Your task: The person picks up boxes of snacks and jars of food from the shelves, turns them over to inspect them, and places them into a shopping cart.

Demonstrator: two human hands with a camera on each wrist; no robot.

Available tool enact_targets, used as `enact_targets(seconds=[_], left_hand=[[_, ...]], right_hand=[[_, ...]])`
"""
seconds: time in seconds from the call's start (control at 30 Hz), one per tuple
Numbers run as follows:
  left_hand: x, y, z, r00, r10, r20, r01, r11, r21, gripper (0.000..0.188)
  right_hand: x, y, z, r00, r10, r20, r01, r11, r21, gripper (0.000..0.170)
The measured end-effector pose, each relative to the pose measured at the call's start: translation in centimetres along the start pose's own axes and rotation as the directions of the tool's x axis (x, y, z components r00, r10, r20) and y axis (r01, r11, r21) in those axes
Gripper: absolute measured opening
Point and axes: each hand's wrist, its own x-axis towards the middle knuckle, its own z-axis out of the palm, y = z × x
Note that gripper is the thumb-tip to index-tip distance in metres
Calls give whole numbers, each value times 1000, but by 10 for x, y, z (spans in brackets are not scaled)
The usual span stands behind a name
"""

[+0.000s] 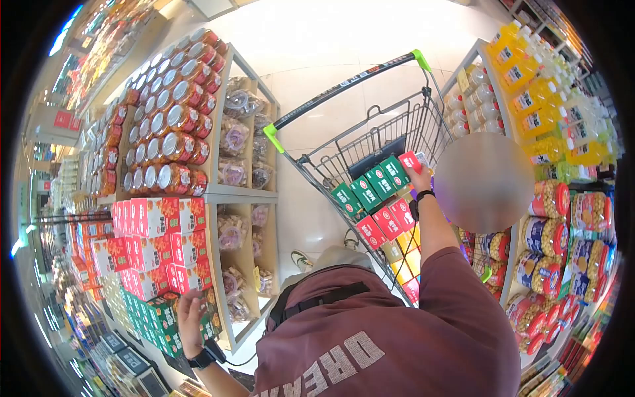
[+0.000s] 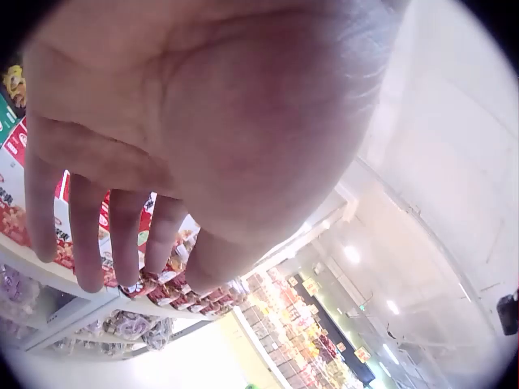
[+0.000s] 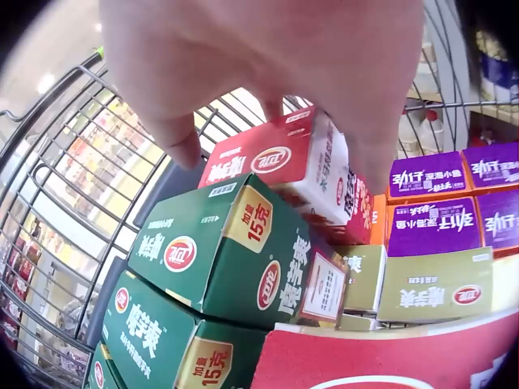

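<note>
My right hand (image 1: 418, 180) reaches into a wire shopping cart (image 1: 311, 173) and grips a small red box (image 1: 409, 161). In the right wrist view, thumb and fingers straddle this red and white box (image 3: 280, 158), beside a row of green boxes (image 3: 223, 247). The head view shows the green boxes (image 1: 378, 182) in a line, with red boxes (image 1: 395, 218) next to them. My left hand (image 1: 191, 324) is held with fingers extended, holding nothing, by stacked green cartons (image 1: 151, 317) on the shelf. Its palm (image 2: 243, 121) fills much of the left wrist view.
Red and white cartons (image 1: 149, 264) and lidded jars (image 1: 175, 119) are stacked on the left shelf. Purple boxes (image 3: 434, 227) and olive boxes (image 3: 434, 284) lie in the cart. Yellow bottles (image 1: 522, 73) and large jars (image 1: 544, 235) line the right side. A blurred round patch covers part of the right.
</note>
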Motion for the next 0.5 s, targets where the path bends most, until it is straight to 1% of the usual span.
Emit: enact_targets(seconds=[0.03,0.07,0.1,0.13,0.17,0.2,0.23,0.27,0.3,0.33,0.37,0.4,0.43,0.47,0.5], left_hand=[[0,-1,-9,999,26,-41,-27,999,-19,35],[5,-9,-22,996,70,-57,-73,997,-41,36],[7,-12,-29,987,94,-133,-100,994,-38,37],[9,-11,-31,972,83,-220,-94,995,-40,39],[4,4,-27,955,99,-280,-118,992,-52,42],[13,-3,-37,947,155,-280,-189,977,-99,44],[15,2,-42,932,152,-330,-202,972,-122,42],[26,-12,-57,917,201,-344,-260,956,-134,44],[41,-30,-73,874,330,-357,-369,928,-46,43],[42,-28,-79,814,383,-437,-377,920,106,41],[44,-29,-81,758,439,-483,-362,898,248,39],[45,-30,-84,727,466,-504,-328,881,340,38],[49,-31,-87,706,493,-508,-294,857,423,37],[53,-35,-93,742,447,-500,-202,860,469,40],[57,-41,-96,739,436,-514,-201,870,449,40]], right_hand=[[-27,-44,-23,1000,18,-11,-18,1000,1,67],[-6,-14,-16,998,-44,39,37,984,173,60],[42,57,1,986,-62,154,40,988,146,57],[48,71,-2,969,-62,237,1,969,247,57],[39,55,-16,930,-29,366,-69,965,252,53],[72,111,-8,834,-329,443,274,944,184,49],[55,79,-26,881,-74,468,-1,987,158,42],[47,74,-26,896,-139,422,-35,925,379,39],[53,63,-35,890,-36,455,-100,957,271,43],[71,91,-29,911,-19,411,-141,924,356,54],[27,11,-44,976,-219,-8,202,914,-350,65],[14,-24,-45,952,-305,22,306,949,-74,66],[3,-50,-52,925,-380,21,368,907,203,68],[-27,-96,-60,924,-382,4,372,902,219,66],[-78,-155,-64,925,-380,-20,375,898,229,64]])
